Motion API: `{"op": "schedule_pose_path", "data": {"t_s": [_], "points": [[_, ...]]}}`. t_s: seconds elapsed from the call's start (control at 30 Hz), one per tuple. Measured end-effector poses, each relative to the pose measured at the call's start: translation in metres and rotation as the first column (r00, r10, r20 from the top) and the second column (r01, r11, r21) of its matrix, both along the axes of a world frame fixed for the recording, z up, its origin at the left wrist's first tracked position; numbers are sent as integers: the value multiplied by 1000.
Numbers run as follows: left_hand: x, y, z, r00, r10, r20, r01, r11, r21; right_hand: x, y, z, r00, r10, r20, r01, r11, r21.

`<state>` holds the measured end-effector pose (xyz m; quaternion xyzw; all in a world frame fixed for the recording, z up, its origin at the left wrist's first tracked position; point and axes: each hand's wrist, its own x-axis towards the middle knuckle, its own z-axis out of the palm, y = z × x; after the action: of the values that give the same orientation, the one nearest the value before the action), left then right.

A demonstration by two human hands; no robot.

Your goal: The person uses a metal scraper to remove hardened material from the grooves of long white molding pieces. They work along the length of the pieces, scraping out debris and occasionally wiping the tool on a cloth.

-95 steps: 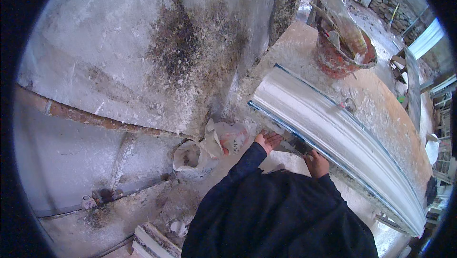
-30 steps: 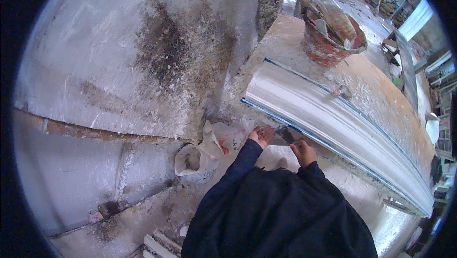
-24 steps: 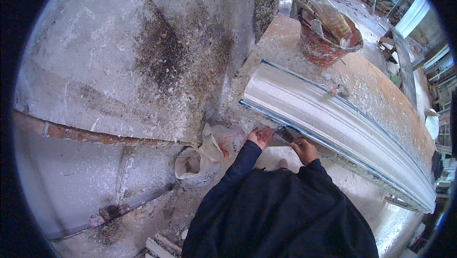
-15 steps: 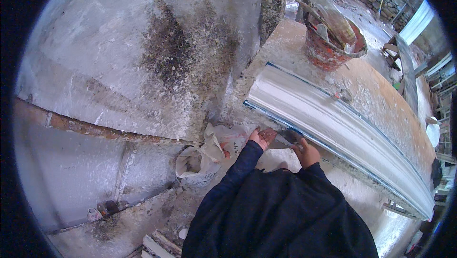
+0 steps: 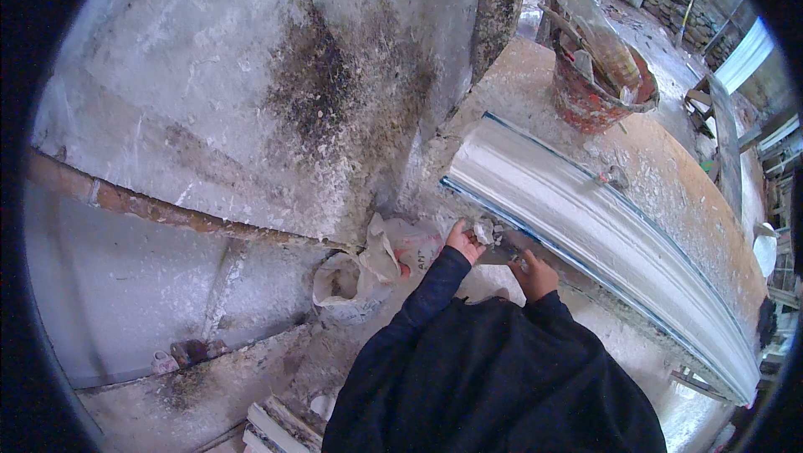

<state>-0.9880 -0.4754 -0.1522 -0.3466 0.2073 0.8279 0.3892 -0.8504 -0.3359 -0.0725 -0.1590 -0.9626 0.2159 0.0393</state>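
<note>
My left hand (image 5: 465,244) is turned palm up, its fingers curled around a crumbly whitish lump of plaster (image 5: 484,231). Close by on its right, my right hand (image 5: 535,276) is closed with the thumb and fingers bent together. What it grips is hard to make out; a dark grey flat patch shows just beyond its fingertips. Both hands are beside the near edge of a long white ribbed moulding (image 5: 577,194) with blue-edged sides, which lies across the bench (image 5: 677,148).
A red plaster-smeared bucket (image 5: 585,106) on the bench holds a plastic bottle (image 5: 595,26) with a yellow cap. Left of my hands stands an open white sack (image 5: 339,281) of powder. A stained wall panel (image 5: 201,76) rises at the left. White strips (image 5: 272,428) lie low down.
My hands have moved apart. A whitish lump now shows in my left hand, and the grey flat blade seen between the hands earlier is no longer clear. The view has shifted slightly.
</note>
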Motion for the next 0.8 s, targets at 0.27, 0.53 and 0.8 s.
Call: {"op": "schedule_pose_path", "data": {"t_s": [0.27,0.53,0.8], "points": [[7,-9,-8,985,51,-163,-51,999,2,-3,-2,20,978,210,-16,-208,973,97],[34,-74,-23,973,183,-138,-162,975,151,-18,-34,44,866,500,-10,-496,861,116],[56,-205,-54,611,780,137,-784,573,237,-27,-45,32,914,404,-38,-405,907,-114]]}}
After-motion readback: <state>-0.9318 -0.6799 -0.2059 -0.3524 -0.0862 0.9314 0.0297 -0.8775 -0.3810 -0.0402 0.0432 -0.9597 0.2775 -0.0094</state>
